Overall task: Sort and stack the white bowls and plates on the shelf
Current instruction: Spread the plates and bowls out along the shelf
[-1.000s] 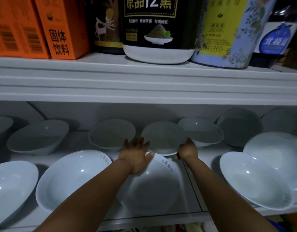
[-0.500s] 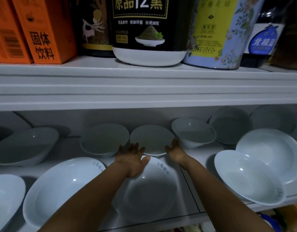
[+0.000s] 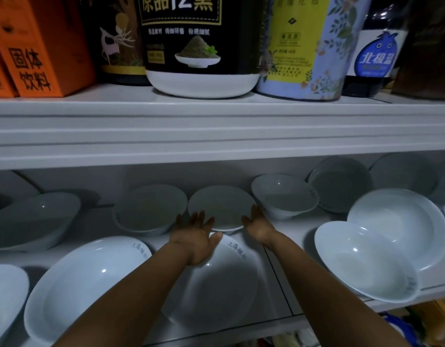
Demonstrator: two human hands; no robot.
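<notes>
Several white bowls and plates lie scattered on the lower shelf (image 3: 279,284). Both my arms reach in toward a small white plate (image 3: 221,206) at the back middle. My left hand (image 3: 195,234) is open, fingers spread, just in front of the plate's left edge and above a large front bowl (image 3: 216,291). Open too, my right hand (image 3: 257,225) sits at the plate's right front edge, palm turned inward. Neither hand holds the plate. A small bowl (image 3: 148,209) sits left of it, and another small bowl (image 3: 285,196) tilts on its right.
The upper shelf board (image 3: 216,131) hangs low over the dishes. It carries orange boxes (image 3: 38,53), a black-and-white tub (image 3: 203,46) and a floral tin (image 3: 309,51). Large bowls (image 3: 364,261) overlap at front right; another large bowl (image 3: 86,284) lies front left.
Both hands slid slightly back from the small plate and opened; the right hand, which gripped its right edge a second ago, now lies beside it. The view shifted a little.
</notes>
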